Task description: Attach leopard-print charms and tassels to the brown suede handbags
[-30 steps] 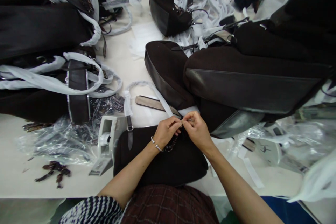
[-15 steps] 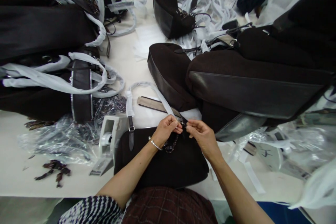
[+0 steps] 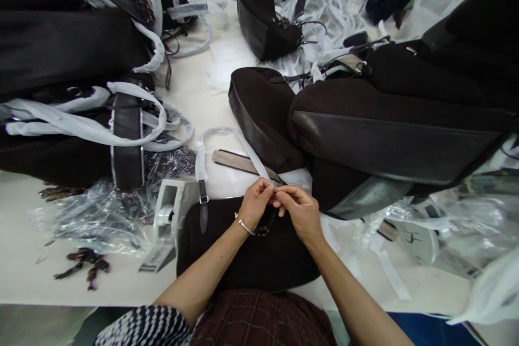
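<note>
A dark brown handbag (image 3: pixel 243 259) lies flat before me at the table's near edge. Its handle (image 3: pixel 221 130) is wrapped in white film and loops away beyond the bag's top. Over the right end of that top edge, my left hand (image 3: pixel 257 203) and my right hand (image 3: pixel 298 208) meet fingertip to fingertip. Both are closed in a pinch; whatever is between the fingers is too small and hidden to make out. A dark braided strand (image 3: pixel 265 225) hangs just below them on the bag's front. Behind the hands lies a beige strip with dark edges (image 3: pixel 235 161).
A grey tape dispenser (image 3: pixel 168 216) stands left of the bag, by crumpled clear plastic (image 3: pixel 97 224) and dark braided scraps (image 3: pixel 85 265). More dark bags are heaped at left (image 3: pixel 68 48) and right (image 3: pixel 385 135). White paper strips (image 3: pixel 391 270) lie to the right.
My right hand has moved left, closing the small gap, and its fingertips now meet those of my left hand. The left hand has shifted slightly right. The bag stays in place.
</note>
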Action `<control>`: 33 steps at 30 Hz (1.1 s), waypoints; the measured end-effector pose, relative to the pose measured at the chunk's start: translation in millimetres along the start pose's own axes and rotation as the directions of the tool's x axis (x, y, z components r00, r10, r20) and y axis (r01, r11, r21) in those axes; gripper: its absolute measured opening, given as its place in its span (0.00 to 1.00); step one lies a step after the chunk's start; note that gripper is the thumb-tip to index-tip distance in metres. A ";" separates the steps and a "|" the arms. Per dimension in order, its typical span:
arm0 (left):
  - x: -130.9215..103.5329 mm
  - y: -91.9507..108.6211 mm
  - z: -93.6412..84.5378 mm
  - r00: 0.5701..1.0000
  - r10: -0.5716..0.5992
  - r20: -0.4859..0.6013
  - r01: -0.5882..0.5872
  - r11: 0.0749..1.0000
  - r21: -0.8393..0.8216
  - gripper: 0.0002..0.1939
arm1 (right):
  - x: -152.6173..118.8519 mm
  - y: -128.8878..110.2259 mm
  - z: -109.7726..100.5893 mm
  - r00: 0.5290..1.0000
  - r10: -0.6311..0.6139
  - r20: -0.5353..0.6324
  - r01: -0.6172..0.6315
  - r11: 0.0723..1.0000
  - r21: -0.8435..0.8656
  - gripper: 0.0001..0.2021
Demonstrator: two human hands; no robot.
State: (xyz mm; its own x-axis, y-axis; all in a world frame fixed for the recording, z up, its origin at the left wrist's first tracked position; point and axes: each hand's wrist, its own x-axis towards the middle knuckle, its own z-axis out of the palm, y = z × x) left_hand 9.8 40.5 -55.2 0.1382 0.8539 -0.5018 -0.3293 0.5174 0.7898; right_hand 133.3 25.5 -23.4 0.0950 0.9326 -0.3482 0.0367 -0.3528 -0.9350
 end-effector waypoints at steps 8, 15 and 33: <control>-7.9 15.0 -19.2 0.992 0.058 0.107 -0.091 0.938 0.335 0.14 | 11.6 5.7 -11.1 0.987 0.161 0.019 -0.162 0.968 0.194 0.13; -11.3 23.6 -16.9 0.885 0.322 0.336 -0.464 0.551 0.694 0.10 | 15.3 7.2 -15.2 0.995 0.061 0.084 -0.054 0.995 -0.083 0.13; -12.0 18.8 -17.9 0.872 0.339 0.353 -0.487 0.533 0.692 0.11 | 11.3 11.7 -16.2 0.989 0.134 0.069 -0.134 0.991 0.006 0.14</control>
State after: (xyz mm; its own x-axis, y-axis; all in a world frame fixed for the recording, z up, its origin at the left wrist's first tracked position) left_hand -14.8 38.9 -40.7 0.3392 0.9396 -0.0456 0.4032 -0.1014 0.9095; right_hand 150.9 30.7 -37.2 0.0304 0.8801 -0.4739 0.0178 -0.4745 -0.8801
